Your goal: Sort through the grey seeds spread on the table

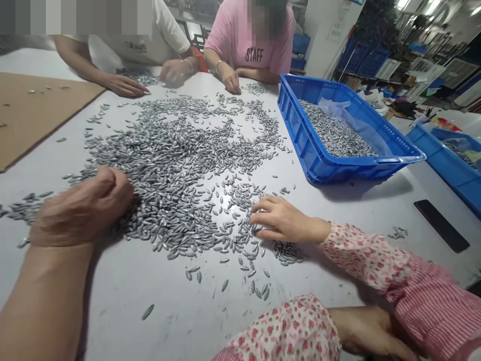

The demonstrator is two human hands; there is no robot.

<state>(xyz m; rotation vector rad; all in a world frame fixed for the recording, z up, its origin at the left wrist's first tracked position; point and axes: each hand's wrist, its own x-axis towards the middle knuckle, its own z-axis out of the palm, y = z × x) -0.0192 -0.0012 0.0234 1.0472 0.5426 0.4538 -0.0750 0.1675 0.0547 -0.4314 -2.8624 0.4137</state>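
The grip of the left hand (80, 208) is closed: the fingers are curled under into a loose fist, knuckles up, so whether anything is pinched inside cannot be told. The fist rests on the near left edge of the wide spread of grey pieces (180, 150) on the pale tabletop (150, 301), with the bare forearm running back toward the lower left corner and the wrist lying low and straight. From the fist the bulk of the pieces lies forward and to the right, thickest just beside the knuckles and thinning to loose strays toward the near edge. Each piece is a small pointed oval, and their long axes point every way, with no common direction. The right hand is not in view, so the left is the only own hand near the pieces. To the right a co-worker's hand (283, 220) in a floral sleeve rests its fingertips on the pile's near right fringe, well apart from the fist, and that person's other hand (370, 333) lies at the bottom edge. Beyond, a blue crate (356, 168) holds more of the pieces, a cardboard sheet (33, 110) lies at far left, and 2 more people work the far side
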